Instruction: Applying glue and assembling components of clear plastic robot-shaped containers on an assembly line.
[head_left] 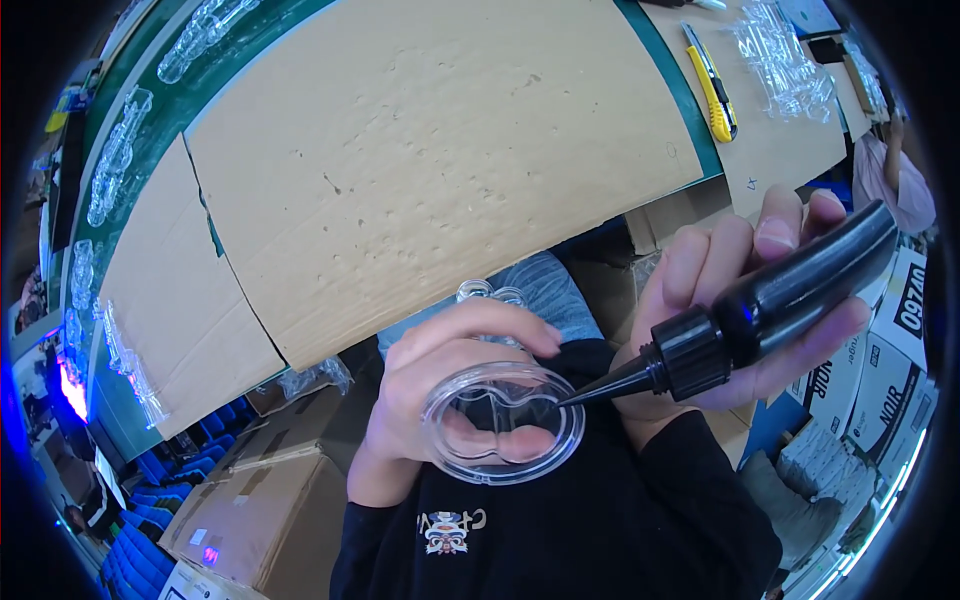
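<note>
My left hand [410,380] is wrapped round a clear, see-through piece [497,425] with a round, thick-rimmed end turned up toward me. A curved inner wall divides that end, and my fingers show through it. Past my knuckles, more of its clear rounded parts stick out toward the table. In my right hand [690,275] lies a black squeeze bottle [780,305], tilted, with a ribbed collar and a long pointed nozzle. The nozzle's tip reaches the right side of the round rim; whether it touches, I cannot tell.
Cardboard sheets [450,150] cover the green table ahead. Clear pieces [120,155] line its left edge. A yellow utility knife [712,90] and a pile of clear parts [785,65] lie at the far right. Cartons [260,510] stand lower left; another person [890,180] is at the right.
</note>
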